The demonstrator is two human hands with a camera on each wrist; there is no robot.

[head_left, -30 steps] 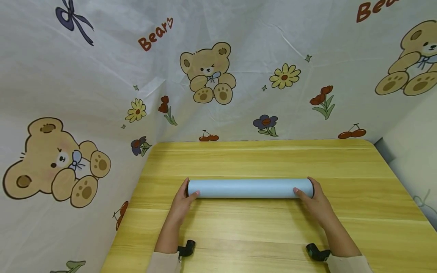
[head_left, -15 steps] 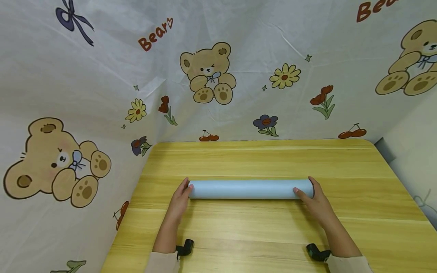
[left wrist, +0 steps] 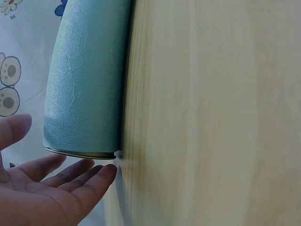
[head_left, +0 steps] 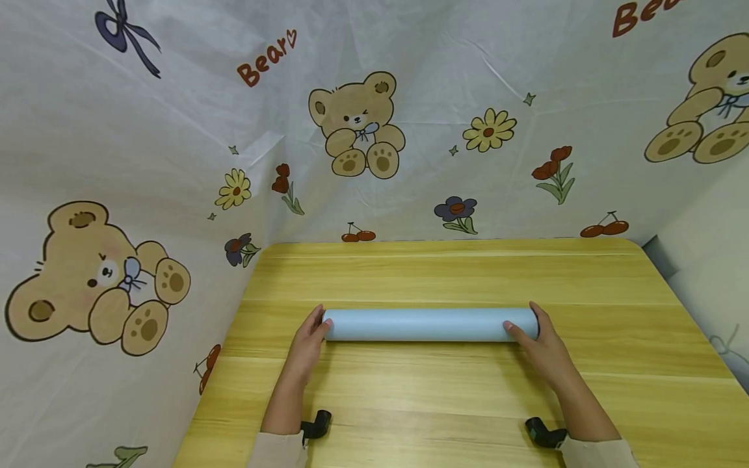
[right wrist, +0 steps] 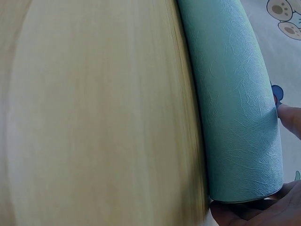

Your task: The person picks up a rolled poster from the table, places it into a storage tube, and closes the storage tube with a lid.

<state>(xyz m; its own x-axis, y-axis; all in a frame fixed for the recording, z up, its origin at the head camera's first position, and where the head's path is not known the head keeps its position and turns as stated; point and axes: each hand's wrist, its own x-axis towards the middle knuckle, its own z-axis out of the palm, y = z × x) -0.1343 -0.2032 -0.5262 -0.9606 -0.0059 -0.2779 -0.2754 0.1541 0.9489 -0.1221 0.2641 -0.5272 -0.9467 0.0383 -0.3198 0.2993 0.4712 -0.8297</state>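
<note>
A light blue rolled-up mat [head_left: 418, 325] with a creased, leather-like surface lies crosswise on the wooden table [head_left: 433, 396]. At its left end is my left hand [head_left: 307, 341]; the left wrist view shows the fingers [left wrist: 96, 186] extended just off the roll's end, with the thumb raised apart from it. My right hand [head_left: 544, 344] holds the other end, thumb [head_left: 515, 329] on the roll's near upper side. In the right wrist view the right fingers [right wrist: 230, 214] bend in against the end, partly hidden by the mat.
A white cloth [head_left: 421, 52] printed with bears and flowers hangs behind the table and along its left side. A black device [head_left: 316, 424] sits at the left wrist, and a similar black device [head_left: 544, 433] at the right one. Past the table's right edge runs a thin cord [head_left: 725, 341].
The left thumb has slid off the roll's near side back toward its left end, and the left hand has shifted slightly left. The right hand and the mat stay nearly in place.
</note>
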